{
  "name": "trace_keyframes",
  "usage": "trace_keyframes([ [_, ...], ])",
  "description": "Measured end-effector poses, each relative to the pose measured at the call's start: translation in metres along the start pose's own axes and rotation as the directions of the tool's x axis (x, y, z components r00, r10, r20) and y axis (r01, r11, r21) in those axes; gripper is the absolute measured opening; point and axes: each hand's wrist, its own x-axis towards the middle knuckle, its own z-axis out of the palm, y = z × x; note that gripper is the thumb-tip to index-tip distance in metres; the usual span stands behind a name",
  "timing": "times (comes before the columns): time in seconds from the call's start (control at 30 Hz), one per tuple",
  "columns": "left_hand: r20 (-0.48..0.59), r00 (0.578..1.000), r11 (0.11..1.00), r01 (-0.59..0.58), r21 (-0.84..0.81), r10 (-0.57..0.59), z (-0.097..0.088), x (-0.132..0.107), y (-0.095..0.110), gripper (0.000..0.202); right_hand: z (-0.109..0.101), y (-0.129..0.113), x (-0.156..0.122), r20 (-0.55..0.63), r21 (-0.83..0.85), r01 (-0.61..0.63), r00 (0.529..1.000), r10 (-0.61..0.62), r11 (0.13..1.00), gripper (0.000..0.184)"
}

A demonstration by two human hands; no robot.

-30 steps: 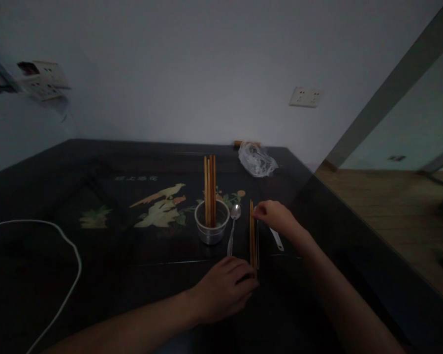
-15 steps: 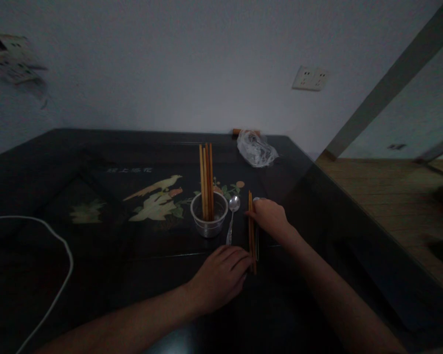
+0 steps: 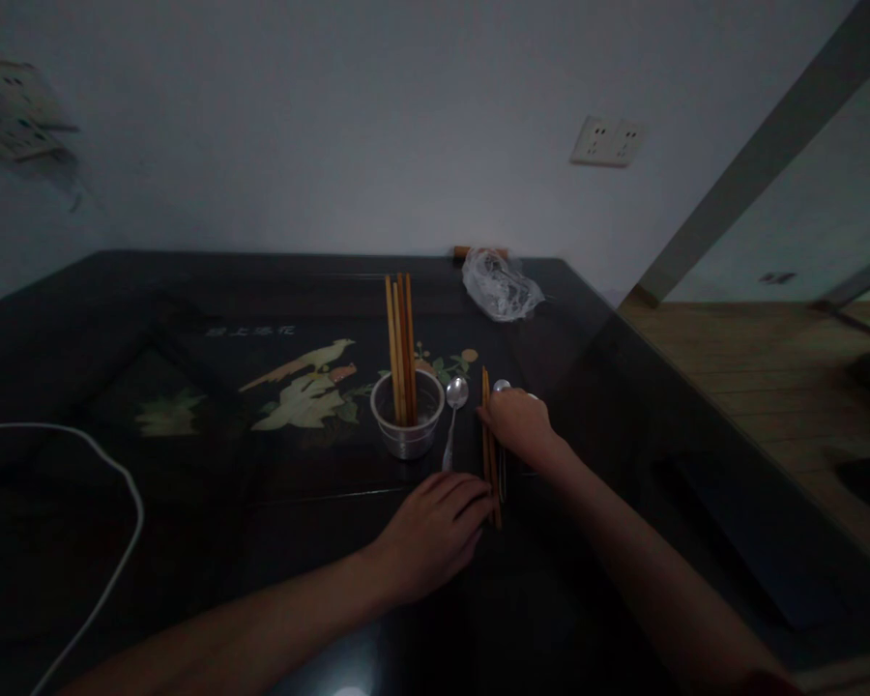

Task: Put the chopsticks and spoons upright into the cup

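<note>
Loose chopsticks (image 3: 489, 454) lie on the desk (image 3: 297, 556), passing between the left hand (image 3: 435, 535) and the right hand (image 3: 520, 422). The left hand is at their near ends, fingers curled and nearly together; a grip on them cannot be confirmed. The right hand lies over their upper part from the right, fingers bent and narrow; whether it holds anything cannot be determined. The bowl of one spoon (image 3: 502, 385) shows just beyond the right hand. A second spoon (image 3: 456, 391) lies ahead of the left hand, bowl away, handle end just beside the knuckles. Ahead of the left hand and slightly to its left stands a clear cup (image 3: 407, 445), containing upright chopsticks (image 3: 398, 348), slightly tilted. A bag (image 3: 502, 285) lies well beyond the right hand, near the wall. A white cable (image 3: 136, 493) curves well to the left of the left hand.
</note>
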Motion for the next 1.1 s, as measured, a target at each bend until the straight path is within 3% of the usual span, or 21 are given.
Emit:
trace_keyframes([
  [0.63,0.016,1.000,1.000,0.001,-0.010,-0.001,-0.001,0.001,0.000,0.037,0.000,-0.007,0.002,0.047,0.030,-0.047,0.998,0.045,0.998,0.034],
  [0.87,0.006,1.000,0.999,0.012,-0.046,-0.011,-0.004,0.001,0.001,0.034,0.003,-0.006,0.005,0.003,0.041,-0.048,0.999,0.048,0.998,0.035],
  [1.0,-0.020,0.997,0.976,0.065,-0.207,-0.070,-0.006,0.001,-0.001,0.034,-0.004,-0.003,0.005,-0.023,0.081,-0.048,0.999,0.050,0.996,0.034],
  [1.1,-0.015,0.977,0.885,0.187,-0.426,-0.213,-0.008,0.003,-0.004,0.033,-0.017,0.000,0.003,-0.047,0.144,-0.049,0.997,0.057,0.988,0.035],
])
